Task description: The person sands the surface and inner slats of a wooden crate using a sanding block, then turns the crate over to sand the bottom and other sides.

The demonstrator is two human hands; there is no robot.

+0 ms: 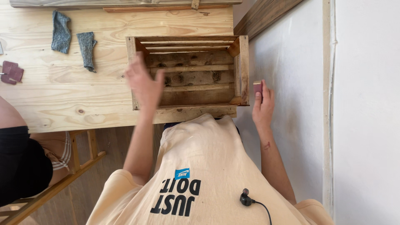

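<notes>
Wooden slatted crate, open side up, stood at centre frame on the near edge of a pale pine table; the left hand, blurred, fingers spread and holding nothing, was raised at the crate's left wall. The right hand, at the crate's right side just off its outer wall, pinched a small reddish sanding piece between thumb and fingers. Upper left of frame: two grey cloth scraps and dark red sandpaper pieces lay on the table, well apart from the crate.
</notes>
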